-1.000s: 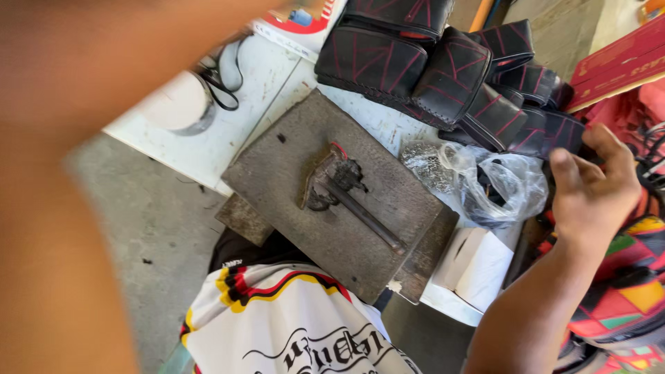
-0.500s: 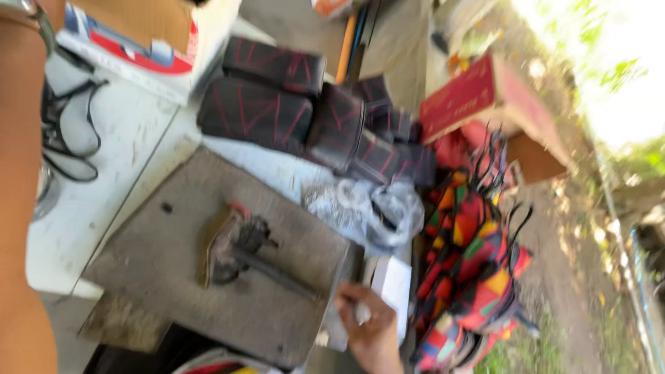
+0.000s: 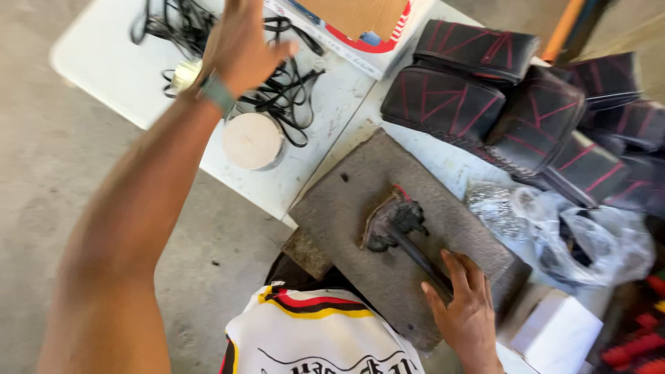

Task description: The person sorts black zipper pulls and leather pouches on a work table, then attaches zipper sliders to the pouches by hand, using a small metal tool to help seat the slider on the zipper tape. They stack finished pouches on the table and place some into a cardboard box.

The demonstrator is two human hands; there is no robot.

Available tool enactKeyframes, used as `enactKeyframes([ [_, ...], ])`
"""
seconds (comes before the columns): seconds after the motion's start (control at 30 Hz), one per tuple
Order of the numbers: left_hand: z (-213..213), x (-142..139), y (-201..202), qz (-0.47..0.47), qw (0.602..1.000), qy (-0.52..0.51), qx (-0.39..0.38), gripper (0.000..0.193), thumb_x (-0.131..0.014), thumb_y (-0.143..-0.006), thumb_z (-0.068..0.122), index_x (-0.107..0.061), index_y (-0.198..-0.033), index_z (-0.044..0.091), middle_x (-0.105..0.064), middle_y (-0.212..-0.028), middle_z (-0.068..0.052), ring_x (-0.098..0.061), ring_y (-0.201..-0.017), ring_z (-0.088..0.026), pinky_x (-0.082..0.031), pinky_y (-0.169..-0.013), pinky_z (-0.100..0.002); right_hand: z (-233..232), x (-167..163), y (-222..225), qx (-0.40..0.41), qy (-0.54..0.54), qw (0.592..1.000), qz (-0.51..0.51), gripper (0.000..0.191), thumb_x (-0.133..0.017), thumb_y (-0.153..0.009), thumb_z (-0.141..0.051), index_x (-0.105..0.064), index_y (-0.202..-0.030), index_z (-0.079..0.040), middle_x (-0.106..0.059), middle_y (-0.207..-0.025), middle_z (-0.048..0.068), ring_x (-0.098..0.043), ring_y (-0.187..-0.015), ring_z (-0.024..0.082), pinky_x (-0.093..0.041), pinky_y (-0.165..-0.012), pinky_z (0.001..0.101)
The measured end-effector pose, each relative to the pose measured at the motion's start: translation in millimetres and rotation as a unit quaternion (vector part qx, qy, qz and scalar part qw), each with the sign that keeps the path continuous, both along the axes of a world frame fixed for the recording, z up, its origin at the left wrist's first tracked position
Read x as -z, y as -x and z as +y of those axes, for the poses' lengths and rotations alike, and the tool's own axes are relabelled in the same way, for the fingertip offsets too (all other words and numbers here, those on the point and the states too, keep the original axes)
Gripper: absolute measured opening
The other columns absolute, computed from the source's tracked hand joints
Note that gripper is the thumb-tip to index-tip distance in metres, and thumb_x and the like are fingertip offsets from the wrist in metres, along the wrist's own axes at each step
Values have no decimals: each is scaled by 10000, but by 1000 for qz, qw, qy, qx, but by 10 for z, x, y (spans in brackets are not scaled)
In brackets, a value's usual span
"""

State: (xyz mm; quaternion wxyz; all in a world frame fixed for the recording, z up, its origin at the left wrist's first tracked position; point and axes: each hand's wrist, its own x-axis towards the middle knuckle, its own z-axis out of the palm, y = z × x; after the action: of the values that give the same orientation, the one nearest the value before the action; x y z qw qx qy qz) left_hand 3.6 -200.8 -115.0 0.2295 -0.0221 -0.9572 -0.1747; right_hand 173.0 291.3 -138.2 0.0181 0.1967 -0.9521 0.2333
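Observation:
My right hand [image 3: 465, 312] lies at the near right edge of a grey stone slab [image 3: 346, 201], its fingers closed over the end of the handle of a dark hammer-like tool [image 3: 396, 225]. The tool's head rests on a small dark piece in the middle of the slab. My left hand [image 3: 239, 41] is stretched far forward with a green band at the wrist. Its fingers are spread and empty above a tangle of black cords [image 3: 280, 93] on the white table [image 3: 118, 69].
A round white tin [image 3: 253, 140] sits near the cords. Black padded covers with red stitching [image 3: 478, 90] are piled at the back right, beside clear plastic bags [image 3: 561, 239]. An open cardboard box [image 3: 360, 28] stands at the back, and a small white box [image 3: 557, 332] lies at the front right.
My view has swung left. My left arm has reached forward over the cords. My right hand has moved from the slab's right edge onto the tool's handle.

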Motion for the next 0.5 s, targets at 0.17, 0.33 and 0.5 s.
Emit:
enactKeyframes([
  [0.17, 506, 368, -1006, -305, 935, -63, -170, 1343, -949, -618, 595, -176, -1613, 130, -197, -1501, -437, -377, -1309, -614, -466, -970, -588, 240, 221, -40, -14, -6, 1000, 26, 505, -777, -785, -276, -690, -1232, -58, -644, -1267, 140, -576, -1190, 370, -467, -1004, 477],
  [0.33, 1163, 691, -1184, -272, 925, -97, -245, 1133, -896, -643, 388, -301, -1585, 183, -310, -1519, -347, -559, -1201, -552, -532, -952, -561, 635, 365, 29, -32, 46, 997, 45, 402, -768, -817, -251, -727, -1182, -89, -666, -1228, 114, -588, -1157, 349, -467, -964, 470],
  [0.5, 1614, 487, -1198, -224, 949, -34, -221, 1010, -901, -607, 293, -411, -1490, 244, -427, -1366, -261, -608, -1094, -509, -560, -884, -541, 679, 335, 158, -39, 91, 991, 88, 373, -756, -812, -246, -726, -1142, -75, -679, -1209, 95, -597, -1149, 330, -459, -968, 484],
])
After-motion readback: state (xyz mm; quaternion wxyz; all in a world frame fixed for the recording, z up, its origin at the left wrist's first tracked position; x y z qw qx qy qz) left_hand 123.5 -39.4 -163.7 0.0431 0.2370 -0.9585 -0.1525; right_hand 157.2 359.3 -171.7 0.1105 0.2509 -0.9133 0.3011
